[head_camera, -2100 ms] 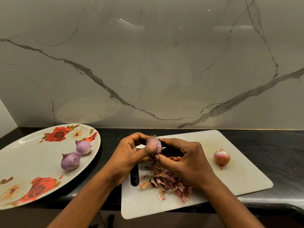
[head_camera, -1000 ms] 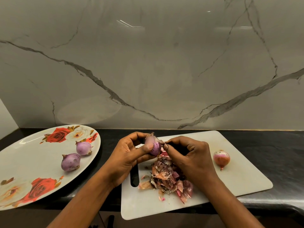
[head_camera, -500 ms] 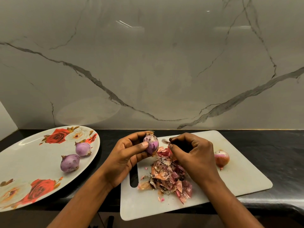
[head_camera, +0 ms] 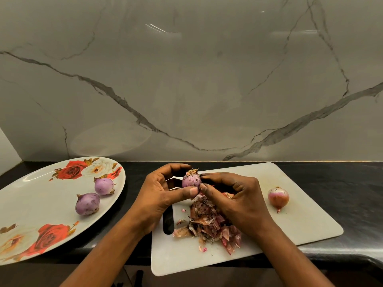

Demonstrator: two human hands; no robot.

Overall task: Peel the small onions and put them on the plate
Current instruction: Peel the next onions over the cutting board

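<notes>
Evidently so scraps drop onto the peel heap [head_camera: 209, 222], the left hand [head_camera: 159, 195] pinches the nearly bare small onion [head_camera: 191, 180] above the cutting board [head_camera: 300, 214] while the right hand [head_camera: 234, 197] nips its skin between thumb and forefinger.

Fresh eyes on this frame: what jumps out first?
At centre, the left hand and right hand both pinch a small purple onion above a heap of peels on the white cutting board. To the left, a rose-patterned plate holds two peeled onions. One unpeeled onion lies on the board's right side.
</notes>
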